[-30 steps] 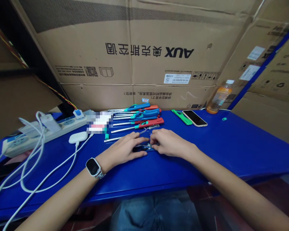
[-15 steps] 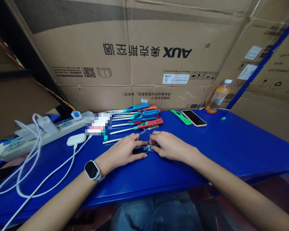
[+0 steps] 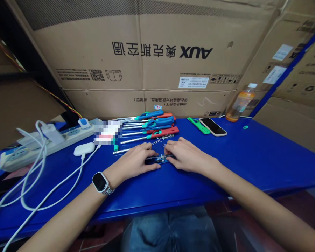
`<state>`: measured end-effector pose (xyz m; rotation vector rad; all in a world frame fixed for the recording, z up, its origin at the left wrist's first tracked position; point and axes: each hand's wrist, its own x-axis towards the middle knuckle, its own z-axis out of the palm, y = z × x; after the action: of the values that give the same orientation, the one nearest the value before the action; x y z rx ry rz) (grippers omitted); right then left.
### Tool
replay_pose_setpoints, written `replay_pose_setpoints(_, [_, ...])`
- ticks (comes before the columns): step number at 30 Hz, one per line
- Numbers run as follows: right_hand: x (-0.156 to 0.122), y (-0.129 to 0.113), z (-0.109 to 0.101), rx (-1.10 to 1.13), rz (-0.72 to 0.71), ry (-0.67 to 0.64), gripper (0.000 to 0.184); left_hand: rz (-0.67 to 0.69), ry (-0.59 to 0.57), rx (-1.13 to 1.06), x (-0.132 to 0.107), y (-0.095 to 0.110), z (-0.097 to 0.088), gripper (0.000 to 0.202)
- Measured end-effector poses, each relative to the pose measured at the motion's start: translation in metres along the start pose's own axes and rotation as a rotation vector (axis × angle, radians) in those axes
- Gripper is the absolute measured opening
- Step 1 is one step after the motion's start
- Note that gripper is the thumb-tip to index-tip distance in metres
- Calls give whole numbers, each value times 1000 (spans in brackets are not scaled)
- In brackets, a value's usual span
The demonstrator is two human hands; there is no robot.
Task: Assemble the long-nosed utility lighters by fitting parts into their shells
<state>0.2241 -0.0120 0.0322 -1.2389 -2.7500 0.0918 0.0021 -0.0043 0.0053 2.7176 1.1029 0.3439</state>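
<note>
A long-necked gas lighter [image 3: 161,159] with a blue casing lies opened up on the blue table, small parts and wires showing inside. Its metal tube [image 3: 121,151] sticks out to the left from beneath my left hand [image 3: 139,159], whose thumb and fingers grip the casing. My right hand [image 3: 185,154] is closed at the casing's right end, fingertips pinched at the inner parts. What it pinches is mostly hidden. Just behind the hands lies a small clear-handled tool [image 3: 168,137], with thin white wires [image 3: 155,141] beside it.
Several long-necked lighters, one a red lighter [image 3: 165,132], lie behind my hands. Right of them are a green lighter casing [image 3: 198,125] and a phone [image 3: 213,126]. An orange drink bottle [image 3: 240,103] stands back right. A power strip [image 3: 54,145] and white cables [image 3: 65,190] occupy the left.
The camera view has shifted slightly. Both hands stay at the opened lighter; my right fingers have shifted a little over its inner parts.
</note>
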Motion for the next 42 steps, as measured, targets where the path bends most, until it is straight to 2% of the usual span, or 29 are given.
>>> replay_pose_setpoints(5, [0,1,2,1,46,-5,6,-2,3,10,-1,0,1,42])
replay_pose_setpoints(12, [-2,4,-1,-60,-74,-15,10,-12,11,-19,-2,0,0,42])
replay_pose_setpoints(19, [-4,2,-4,-96,-68,-15,11,-11,8,-5,-1,0,0,41])
replay_pose_setpoints(29, [-3,13,10,23,-79,36,13,5,-1,0,-1,-2,2,42])
replay_pose_setpoints(34, [-2,14,11,132,-24,38,13,39,-1,-3,-2,-1,2,49])
replay_pose_setpoints(42, [-3,17,25,313,7,124,14,61,-4,5,-3,0,0,45])
